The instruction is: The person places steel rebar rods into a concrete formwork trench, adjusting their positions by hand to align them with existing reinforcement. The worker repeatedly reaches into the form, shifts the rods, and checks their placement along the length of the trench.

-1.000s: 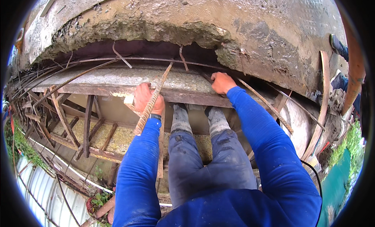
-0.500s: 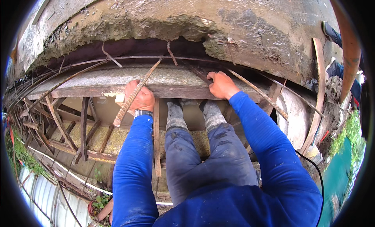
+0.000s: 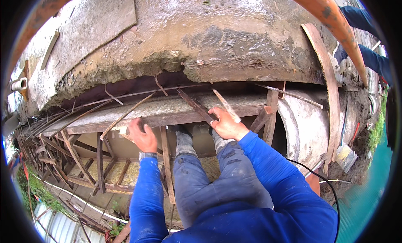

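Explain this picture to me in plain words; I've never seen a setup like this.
There is no machine here: a person works with bare hands, in blue sleeves. The picture comes from a wide fisheye camera worn on the head and looking down, so straight edges bend near its rim. The right hand holds a dark wooden stick whose far part lies over a long board. The left hand is at the board's near edge, by a pale block of wood; whether its grip is closed on anything is unclear. Rusty metal rods cross above the board, and rough, broken concrete lies beyond it.
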Motion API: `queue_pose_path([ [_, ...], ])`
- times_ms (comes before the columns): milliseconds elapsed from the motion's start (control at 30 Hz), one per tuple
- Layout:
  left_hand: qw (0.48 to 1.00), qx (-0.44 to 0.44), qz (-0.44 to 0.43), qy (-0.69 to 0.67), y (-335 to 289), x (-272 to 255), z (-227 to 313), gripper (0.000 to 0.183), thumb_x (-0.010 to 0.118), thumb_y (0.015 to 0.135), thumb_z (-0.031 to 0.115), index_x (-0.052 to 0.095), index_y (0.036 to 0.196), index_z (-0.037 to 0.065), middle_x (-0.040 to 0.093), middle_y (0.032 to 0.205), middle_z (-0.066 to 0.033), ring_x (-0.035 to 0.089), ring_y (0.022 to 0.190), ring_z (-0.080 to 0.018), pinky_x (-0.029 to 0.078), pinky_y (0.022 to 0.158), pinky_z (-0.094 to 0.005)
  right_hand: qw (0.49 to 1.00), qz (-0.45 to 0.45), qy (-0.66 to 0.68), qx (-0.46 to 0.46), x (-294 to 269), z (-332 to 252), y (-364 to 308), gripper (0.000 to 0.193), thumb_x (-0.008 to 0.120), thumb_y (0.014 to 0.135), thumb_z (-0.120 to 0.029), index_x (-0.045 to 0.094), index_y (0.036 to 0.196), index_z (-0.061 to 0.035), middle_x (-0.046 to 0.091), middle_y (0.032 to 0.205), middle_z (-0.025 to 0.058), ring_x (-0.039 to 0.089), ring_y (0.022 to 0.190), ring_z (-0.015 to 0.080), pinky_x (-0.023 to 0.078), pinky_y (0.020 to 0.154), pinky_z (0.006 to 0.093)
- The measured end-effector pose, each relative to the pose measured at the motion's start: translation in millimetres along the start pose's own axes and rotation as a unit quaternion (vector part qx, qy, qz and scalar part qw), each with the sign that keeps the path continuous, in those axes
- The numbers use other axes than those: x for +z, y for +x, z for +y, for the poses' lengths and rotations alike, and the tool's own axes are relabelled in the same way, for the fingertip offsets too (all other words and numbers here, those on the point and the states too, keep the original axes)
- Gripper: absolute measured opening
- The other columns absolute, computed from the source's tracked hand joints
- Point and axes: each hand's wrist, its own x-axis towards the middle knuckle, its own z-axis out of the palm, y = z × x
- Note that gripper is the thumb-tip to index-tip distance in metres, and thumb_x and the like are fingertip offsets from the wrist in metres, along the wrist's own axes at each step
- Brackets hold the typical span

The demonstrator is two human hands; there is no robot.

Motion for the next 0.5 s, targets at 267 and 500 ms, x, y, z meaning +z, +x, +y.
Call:
queue_pose_path([
  [267,0.722,-0.407,-0.404,-0.387,-80,28,123,0.054,0.055,0.114,0.048,0.056,0.148,0.005,0.074,0.123,-0.0125,0.074,0.105,-0.0215,0.058,0.088,-0.0351,0.994,-0.096,0.054,-0.007,-29,-22,-23,0.055,0.066,0.097,-0.025,0.061,0.144,0.0020,0.068,0.134,0.0327,0.063,0.130,0.0478,0.049,0.113,0.0529],
  [500,0.638,-0.493,-0.352,-0.475,-100,-1,185,0.033,0.050,0.115,0.032,0.062,0.135,0.009,0.070,0.126,-0.0093,0.068,0.119,-0.0241,0.057,0.099,-0.0471,0.976,-0.109,0.071,-0.175,-24,-12,-68,0.055,0.065,0.099,-0.030,0.062,0.144,0.0016,0.070,0.125,0.0287,0.067,0.120,0.0437,0.054,0.104,0.0496],
])
